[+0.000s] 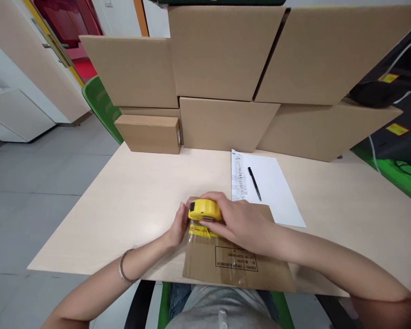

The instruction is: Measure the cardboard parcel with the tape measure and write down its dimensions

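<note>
Pressing the yellow tape measure [204,210] down on the far end of the flat cardboard parcel [238,260] is what we read as the step in hand; to do it well, we judge, the case wants to sit square against the parcel's far edge while the other hand steadies that edge so nothing creeps on the smooth desk [130,205]

- Right hand [238,221]: curled over the top and right side of the tape measure, fingers closed round the case, firm grip
- Left hand [180,225]: at the left of the case, fingers bent in toward it and touching the parcel's far-left corner; we cannot tell whether it pinches the blade tip or only braces. A thin bracelet [125,267] sits on that wrist
- Tape measure: between the two hands, resting on the far end of the parcel, near the middle of the desk
- Yellow label [200,232] on the parcel lies just near of the case, partly under the hands
- Parcel runs from the hands toward us, its near edge overhanging the near rim of the desk

Around it: a white sheet [277,192] just far-right of the parcel, one corner tucked under it, with a black pen [254,183] lying on it, apart from the hands. Stacked cardboard boxes [222,59] stand along the far side of the desk

We would keep the wrist low and the case flat, so that it does not rock
</note>
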Action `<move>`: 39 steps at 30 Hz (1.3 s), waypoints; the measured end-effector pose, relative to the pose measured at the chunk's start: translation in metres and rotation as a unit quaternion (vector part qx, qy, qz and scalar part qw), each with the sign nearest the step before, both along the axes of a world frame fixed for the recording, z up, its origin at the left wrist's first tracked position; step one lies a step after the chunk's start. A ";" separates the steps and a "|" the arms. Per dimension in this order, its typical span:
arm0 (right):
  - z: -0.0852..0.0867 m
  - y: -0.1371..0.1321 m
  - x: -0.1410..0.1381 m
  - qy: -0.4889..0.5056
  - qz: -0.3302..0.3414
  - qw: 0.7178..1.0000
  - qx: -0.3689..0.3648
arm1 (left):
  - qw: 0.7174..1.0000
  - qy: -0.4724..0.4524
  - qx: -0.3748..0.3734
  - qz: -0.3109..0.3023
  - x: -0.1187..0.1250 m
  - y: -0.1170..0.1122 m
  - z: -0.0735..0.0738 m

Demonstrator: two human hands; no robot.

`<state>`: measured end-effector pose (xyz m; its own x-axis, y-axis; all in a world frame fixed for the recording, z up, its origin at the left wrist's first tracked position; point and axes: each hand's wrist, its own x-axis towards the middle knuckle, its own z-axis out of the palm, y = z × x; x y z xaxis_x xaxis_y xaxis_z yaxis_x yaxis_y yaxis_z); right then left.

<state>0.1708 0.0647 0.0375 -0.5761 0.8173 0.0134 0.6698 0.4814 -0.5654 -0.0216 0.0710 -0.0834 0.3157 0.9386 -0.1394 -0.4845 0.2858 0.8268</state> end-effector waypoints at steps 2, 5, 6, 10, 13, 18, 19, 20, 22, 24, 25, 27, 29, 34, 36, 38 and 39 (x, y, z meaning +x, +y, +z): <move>0.000 0.003 -0.009 -0.005 0.030 1.000 -0.005 | 0.998 0.043 0.053 -0.006 -0.002 0.002 0.000; -0.005 0.002 -0.008 0.003 0.024 1.000 -0.004 | 0.988 0.091 0.128 -0.016 -0.008 0.005 0.000; -0.007 0.002 -0.004 0.003 0.014 1.000 -0.005 | 0.983 0.104 0.148 -0.024 -0.011 0.006 0.000; -0.011 -0.004 0.040 0.036 -0.050 0.997 -0.042 | 0.962 0.162 0.216 -0.050 -0.018 0.009 -0.001; -0.011 -0.013 0.096 0.093 -0.093 0.989 -0.067 | 0.960 0.182 0.207 -0.058 -0.021 0.011 -0.004; -0.022 -0.033 0.165 0.115 -0.217 0.969 -0.030 | 0.962 0.185 0.189 -0.066 -0.022 0.015 -0.009; -0.027 -0.036 0.169 0.112 -0.228 0.967 -0.033 | 0.963 0.183 0.187 -0.065 -0.022 0.015 -0.009; -0.031 -0.038 0.170 0.110 -0.234 0.965 -0.037 | 0.963 0.183 0.186 -0.062 -0.023 0.016 -0.009; -0.038 -0.042 0.168 0.109 -0.240 0.964 -0.043 | 0.963 0.185 0.187 -0.053 -0.023 0.016 -0.009; -0.039 -0.045 0.166 0.109 -0.237 0.965 -0.039 | 0.964 0.187 0.183 -0.046 -0.023 0.016 -0.008; -0.037 -0.046 0.166 0.106 -0.231 0.967 -0.034 | 0.964 0.188 0.180 -0.044 -0.023 0.016 -0.008; -0.028 -0.047 0.163 0.100 -0.214 0.971 -0.020 | 0.965 0.191 0.175 -0.042 -0.023 0.016 -0.008; -0.018 -0.045 0.152 0.089 -0.193 0.977 -0.005 | 0.964 0.194 0.179 -0.040 -0.023 0.016 -0.009; -0.004 -0.020 0.080 0.022 -0.102 0.993 0.052 | 0.962 0.176 0.206 -0.034 -0.022 0.017 -0.009; -0.006 -0.007 0.044 0.017 -0.047 0.994 0.094 | 0.969 0.138 0.202 -0.032 -0.020 0.015 -0.008; -0.010 0.003 0.016 0.029 0.014 0.992 0.125 | 0.976 0.104 0.186 -0.032 -0.017 0.014 -0.008; -0.011 0.007 0.007 0.036 0.041 0.990 0.132 | 0.979 0.095 0.178 -0.034 -0.016 0.014 -0.007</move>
